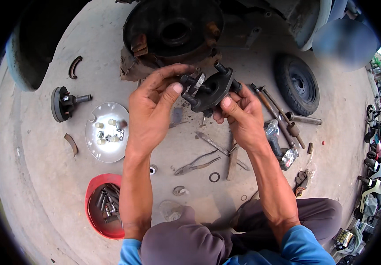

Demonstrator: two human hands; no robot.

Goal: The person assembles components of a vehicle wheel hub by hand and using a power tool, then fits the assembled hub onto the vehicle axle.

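Observation:
Both my hands hold up a black metal flange (217, 90) with thick threaded bolts sticking out of it and a round hole in its middle. My right hand (243, 112) grips its right and lower edge, thumb on the near face. My left hand (157, 99) is closed about the bolt ends on its left side, thumb and fingers at the bolts. A small silvery piece (199, 83) shows among the bolts; I cannot tell whether it is part of the flange. Beyond my hands is a dark brake drum assembly (173, 28) with rusty blocks at its rim.
On the concrete lie pliers (197, 165), a black ring (215, 177), hammers (283, 115) and a cordless tool (276, 141). A small wheel (297, 84) lies right. At left are a hub with shaft (62, 104), a silver disc (94, 148) bearing small parts, curved brake shoes (71, 145) and a red bowl (89, 212) of sockets.

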